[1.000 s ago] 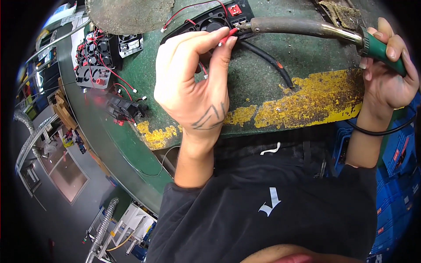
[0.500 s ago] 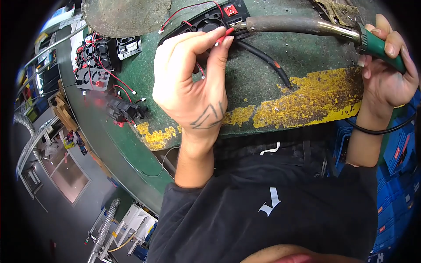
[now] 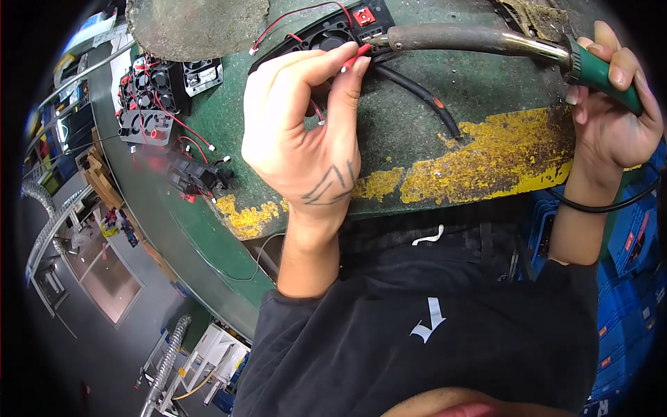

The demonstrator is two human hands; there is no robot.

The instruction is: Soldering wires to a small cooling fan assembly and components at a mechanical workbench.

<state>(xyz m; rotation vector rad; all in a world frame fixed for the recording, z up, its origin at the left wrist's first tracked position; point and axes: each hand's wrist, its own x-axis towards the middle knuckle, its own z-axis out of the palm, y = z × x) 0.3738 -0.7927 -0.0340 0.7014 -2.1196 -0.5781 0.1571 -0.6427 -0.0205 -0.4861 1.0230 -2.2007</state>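
My left hand pinches a short red insulated wire between thumb and forefinger, its back toward me. Just past the fingertips lies a black panel with a round fan, a red switch-like part and thin red wires. My right hand is wrapped round the green handle of a soldering iron. The long metal barrel points left, and its tip is at the panel beside the red wire's end. Whether the tip touches the wire or a terminal I cannot tell. A thick black cable runs from the panel toward the near edge.
Several small fans with red wires and a black housing sit to the left. A worn grey disc covers the far left. Top right is a crusty brown pad. Blue bins stand at right, near a black cord.
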